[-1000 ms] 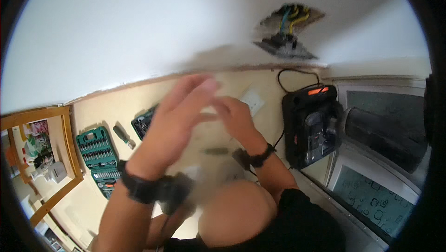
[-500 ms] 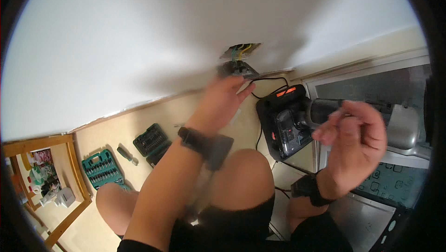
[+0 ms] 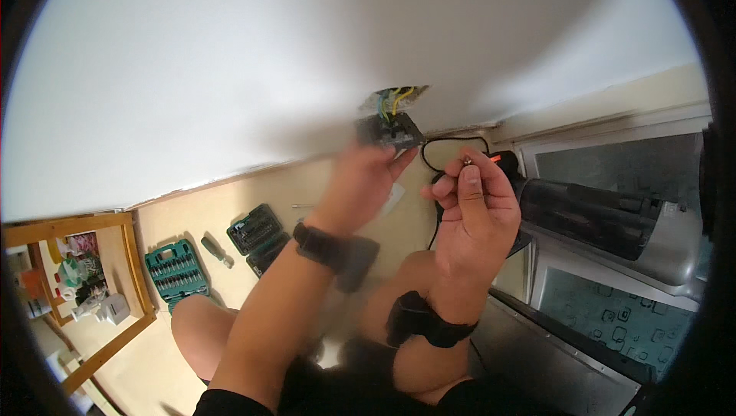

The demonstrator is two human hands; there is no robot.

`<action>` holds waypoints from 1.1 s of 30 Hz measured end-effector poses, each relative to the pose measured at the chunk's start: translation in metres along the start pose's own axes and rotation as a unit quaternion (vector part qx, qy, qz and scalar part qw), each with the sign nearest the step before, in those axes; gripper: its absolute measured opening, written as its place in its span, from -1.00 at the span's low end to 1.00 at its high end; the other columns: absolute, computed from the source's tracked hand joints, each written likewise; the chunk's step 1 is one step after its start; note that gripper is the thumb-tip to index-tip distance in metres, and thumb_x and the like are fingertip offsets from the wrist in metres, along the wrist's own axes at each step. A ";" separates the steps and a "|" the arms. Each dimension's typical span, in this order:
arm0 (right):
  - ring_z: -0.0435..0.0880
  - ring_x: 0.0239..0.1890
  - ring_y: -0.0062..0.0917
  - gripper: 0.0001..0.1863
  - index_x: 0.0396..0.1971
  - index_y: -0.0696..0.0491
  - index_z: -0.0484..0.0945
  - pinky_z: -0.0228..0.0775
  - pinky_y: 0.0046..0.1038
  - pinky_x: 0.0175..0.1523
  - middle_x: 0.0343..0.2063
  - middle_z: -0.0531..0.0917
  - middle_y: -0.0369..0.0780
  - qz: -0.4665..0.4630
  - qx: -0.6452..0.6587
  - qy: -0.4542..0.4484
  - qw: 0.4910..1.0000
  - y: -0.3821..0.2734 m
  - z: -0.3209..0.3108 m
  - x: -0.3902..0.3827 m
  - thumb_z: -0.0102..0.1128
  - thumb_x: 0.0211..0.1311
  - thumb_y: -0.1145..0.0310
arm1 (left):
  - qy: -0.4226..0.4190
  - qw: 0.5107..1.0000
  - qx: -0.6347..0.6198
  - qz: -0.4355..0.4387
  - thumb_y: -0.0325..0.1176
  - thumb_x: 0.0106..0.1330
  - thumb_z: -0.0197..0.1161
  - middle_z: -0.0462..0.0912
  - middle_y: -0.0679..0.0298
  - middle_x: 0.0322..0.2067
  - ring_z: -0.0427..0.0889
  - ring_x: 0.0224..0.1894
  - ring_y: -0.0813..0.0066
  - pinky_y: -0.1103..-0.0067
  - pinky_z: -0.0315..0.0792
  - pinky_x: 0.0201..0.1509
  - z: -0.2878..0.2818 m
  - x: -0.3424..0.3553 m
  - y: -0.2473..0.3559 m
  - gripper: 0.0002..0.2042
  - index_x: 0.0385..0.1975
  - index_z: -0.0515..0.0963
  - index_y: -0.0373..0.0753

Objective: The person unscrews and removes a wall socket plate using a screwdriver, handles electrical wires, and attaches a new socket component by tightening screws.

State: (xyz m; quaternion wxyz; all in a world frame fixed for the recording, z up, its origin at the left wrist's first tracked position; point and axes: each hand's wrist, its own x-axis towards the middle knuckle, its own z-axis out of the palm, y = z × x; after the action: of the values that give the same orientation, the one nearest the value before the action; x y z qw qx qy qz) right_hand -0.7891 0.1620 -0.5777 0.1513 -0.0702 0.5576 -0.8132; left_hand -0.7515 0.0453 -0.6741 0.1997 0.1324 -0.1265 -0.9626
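My left hand (image 3: 356, 182) grips the black back of an electrical socket or switch (image 3: 395, 131), which hangs from yellow, blue and greenish wires (image 3: 395, 101) out of a cut opening (image 3: 414, 92) low in the white wall. My right hand (image 3: 474, 220) is raised just right of it, palm up, with thumb and fingers pinching a tiny metal piece (image 3: 467, 161), probably a screw. Behind my hands, a pale flat plate (image 3: 391, 201) lies on the floor, partly hidden.
Two toolkits (image 3: 178, 276) (image 3: 253, 232) and a screwdriver (image 3: 216, 251) lie at left, beside a wooden-framed shelf (image 3: 123, 255) with assorted items. At right, a black tool case (image 3: 506, 161) with cord and a grey cylindrical appliance (image 3: 590, 217) stand before framed glass panels. My bent legs (image 3: 199, 339) are below.
The hanging electrical piece is lower in view. My left hand has come onto it. My right hand swung out rightward, then came back beside it, holding the tiny piece.
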 end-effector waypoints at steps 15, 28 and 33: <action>0.60 -0.43 -0.68 -0.84 -0.25 0.21 0.61 0.46 -0.61 -0.27 -0.46 0.67 -0.27 0.193 -0.165 -0.194 0.948 0.000 -0.014 0.014 0.22 0.38 0.40 | 0.113 0.860 0.498 0.027 -0.49 0.42 0.19 0.56 0.13 0.07 0.59 0.03 0.42 0.50 0.54 0.10 0.038 -0.087 0.052 -0.57 0.27 0.35 -0.35; 0.67 -0.43 -0.48 -0.72 -0.24 0.17 0.64 0.53 -0.48 -0.29 -0.47 0.71 -0.19 0.254 -0.311 -0.319 0.858 0.107 0.011 -0.020 0.26 0.37 0.22 | 0.061 0.878 0.419 0.223 -0.36 0.49 0.15 0.68 0.17 -0.25 0.69 -0.23 0.43 0.49 0.64 -0.12 -0.016 -0.112 0.128 -0.81 -0.12 0.58 -0.35; 0.65 -0.10 -0.14 -0.66 -0.14 0.15 0.58 0.51 -0.18 0.00 -0.23 0.66 -0.03 0.138 -0.709 -0.529 0.445 0.217 -0.076 -0.075 0.25 0.22 0.21 | 0.089 0.907 0.359 0.201 -0.31 0.51 0.11 0.69 0.15 -0.25 0.68 -0.26 0.43 0.50 0.62 -0.15 -0.031 -0.127 0.172 -0.80 -0.14 0.60 -0.30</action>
State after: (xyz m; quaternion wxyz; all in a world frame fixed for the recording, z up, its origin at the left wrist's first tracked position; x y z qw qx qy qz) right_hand -0.7035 0.1809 -0.8031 0.4246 -0.4923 0.7543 0.0914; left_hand -0.5695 -0.0601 -0.6258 0.3389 0.2520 -0.4687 -0.7759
